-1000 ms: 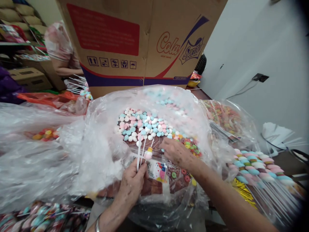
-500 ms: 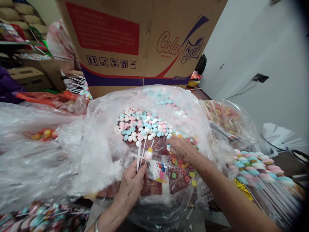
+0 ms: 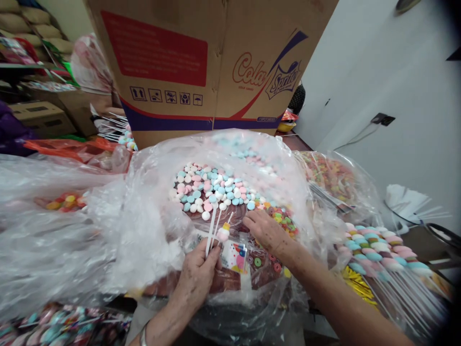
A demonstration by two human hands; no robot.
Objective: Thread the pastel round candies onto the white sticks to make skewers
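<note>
My left hand (image 3: 200,264) is closed around several thin white sticks (image 3: 212,226), which point up and away. One of the sticks carries a pink-and-white marshmallow (image 3: 223,234) with a yellow piece above it. To the right, my right hand (image 3: 264,230) has its fingers bent together; whatever they hold, if anything, is hidden. Beyond both hands lies a spread of pink, blue and white marshmallows (image 3: 216,187) inside a clear plastic bag (image 3: 151,192). Ring-shaped candies (image 3: 284,221) in several colours lie beside and under my right hand. A printed label (image 3: 234,256) is close to my left fingertips.
A large cardboard box (image 3: 169,62) rises behind the bag. Finished marshmallow skewers (image 3: 382,250) are piled at the right, near a bag of gummy candies (image 3: 327,173). More wrapped sweets (image 3: 65,327) sit at the lower left. Another person (image 3: 91,67) is at the back left.
My right hand has moved left and slightly down, away from the ring candies and closer to the sticks. My left hand keeps its grip, nearly still.
</note>
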